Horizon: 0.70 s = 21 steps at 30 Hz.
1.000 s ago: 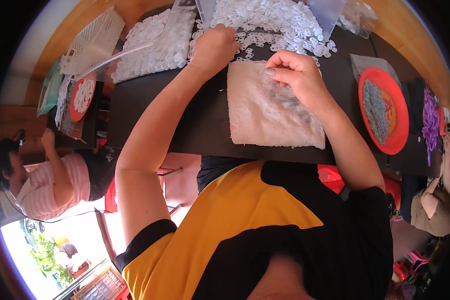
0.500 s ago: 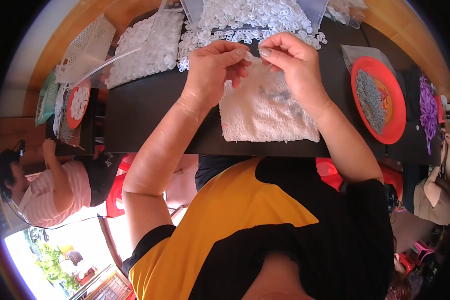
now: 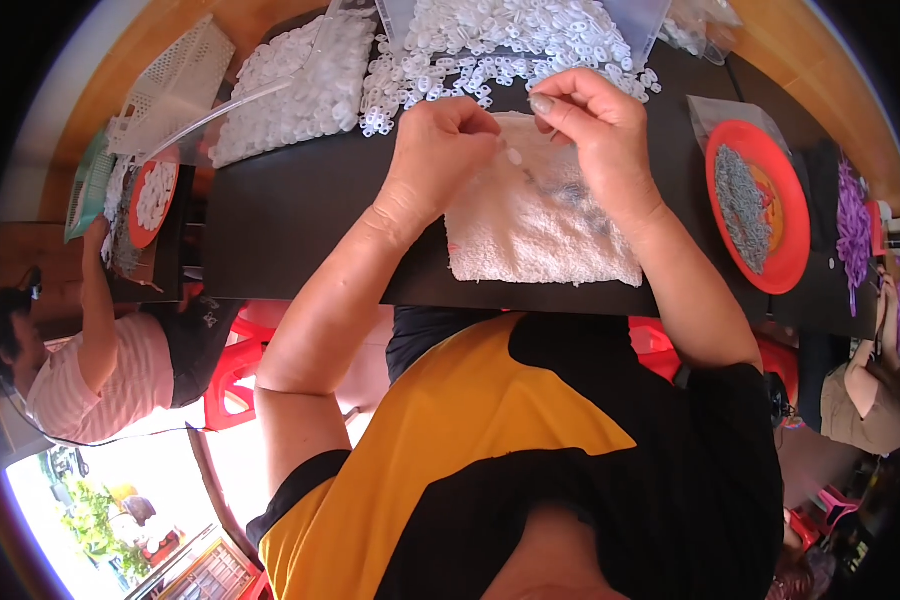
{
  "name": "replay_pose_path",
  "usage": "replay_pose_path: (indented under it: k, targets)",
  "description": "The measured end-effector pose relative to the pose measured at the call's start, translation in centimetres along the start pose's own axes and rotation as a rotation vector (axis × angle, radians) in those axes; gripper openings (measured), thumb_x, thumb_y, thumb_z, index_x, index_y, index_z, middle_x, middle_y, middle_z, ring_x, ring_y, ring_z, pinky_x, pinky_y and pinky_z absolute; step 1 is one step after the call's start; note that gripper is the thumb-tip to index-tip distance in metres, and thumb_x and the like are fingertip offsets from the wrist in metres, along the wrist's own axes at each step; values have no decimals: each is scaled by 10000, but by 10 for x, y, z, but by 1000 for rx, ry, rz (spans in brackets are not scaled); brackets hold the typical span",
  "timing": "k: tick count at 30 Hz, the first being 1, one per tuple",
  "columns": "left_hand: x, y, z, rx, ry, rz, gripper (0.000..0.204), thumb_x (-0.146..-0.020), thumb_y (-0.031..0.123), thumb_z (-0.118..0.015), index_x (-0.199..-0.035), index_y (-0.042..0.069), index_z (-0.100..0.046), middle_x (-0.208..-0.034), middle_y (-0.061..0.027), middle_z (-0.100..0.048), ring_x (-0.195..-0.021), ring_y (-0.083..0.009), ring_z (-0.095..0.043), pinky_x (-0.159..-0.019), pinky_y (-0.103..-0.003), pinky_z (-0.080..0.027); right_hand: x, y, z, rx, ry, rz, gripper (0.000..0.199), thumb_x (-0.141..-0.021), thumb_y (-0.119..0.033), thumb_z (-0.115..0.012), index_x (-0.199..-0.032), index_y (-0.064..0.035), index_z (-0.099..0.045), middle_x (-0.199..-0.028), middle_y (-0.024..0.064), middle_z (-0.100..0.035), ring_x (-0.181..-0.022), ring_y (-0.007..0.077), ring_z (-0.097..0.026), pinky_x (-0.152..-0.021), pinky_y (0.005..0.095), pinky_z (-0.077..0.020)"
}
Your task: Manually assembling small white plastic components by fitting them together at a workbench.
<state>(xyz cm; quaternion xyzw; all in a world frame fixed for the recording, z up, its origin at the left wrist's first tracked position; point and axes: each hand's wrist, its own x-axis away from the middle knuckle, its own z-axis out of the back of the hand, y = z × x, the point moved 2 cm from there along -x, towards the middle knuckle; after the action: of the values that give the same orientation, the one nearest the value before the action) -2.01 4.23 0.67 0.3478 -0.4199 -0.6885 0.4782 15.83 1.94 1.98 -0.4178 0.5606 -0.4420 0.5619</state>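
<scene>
Fingers of the left hand (image 3: pixel 440 150) and right hand (image 3: pixel 595 130) meet, pinched narrow on a small white piece (image 3: pixel 513 157) (barely visible) above a white towel (image 3: pixel 540 225) at upper centre. Beyond lies a heap of white rings (image 3: pixel 490 40) on the black worktop (image 3: pixel 300 230); a red plate (image 3: pixel 785 240) sits right.

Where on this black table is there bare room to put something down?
The widest bare patch of the black table lies left of the white towel, below the bagged white pieces. A narrower strip runs between the towel and the red plate. The far edge is crowded with loose white rings, and the left hand and right hand occupy the towel.
</scene>
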Motion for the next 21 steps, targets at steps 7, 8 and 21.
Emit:
replay_pose_path:
  k: [7, 8, 21]
  targets:
    - [-61, -9, 26, -348, 170, -254, 179, -781, 146, -695, -878, -4, -693, -702, -72, -650, -619, -144, -587, -587, -299, -465, -2, 0, 6, -28, -3, -91, 31, -862, -47, -644, -874, -19, -643, -720, -9, -603, -635, 49, -515, -569, 191, -412]
    - [-70, -12, 22, -471, 133, -267, 188, -762, 180, -706, -842, 9, -692, -748, -106, -660, -676, -228, -619, -639, -351, -487, -2, 2, 5, -37, -16, -110, 30, -862, -45, -642, -872, -16, -639, -719, -7, -600, -632, 52, -511, -565, 193, -410]
    - [-62, -1, 7, -205, 16, -204, 111, -818, 110, -671, -871, 14, -653, -749, -82, -647, -620, -183, -603, -541, -303, -467, -5, 3, 15, -87, 3, -123, 48, -852, -68, -639, -859, -20, -641, -721, -4, -598, -634, 59, -517, -561, 208, -406]
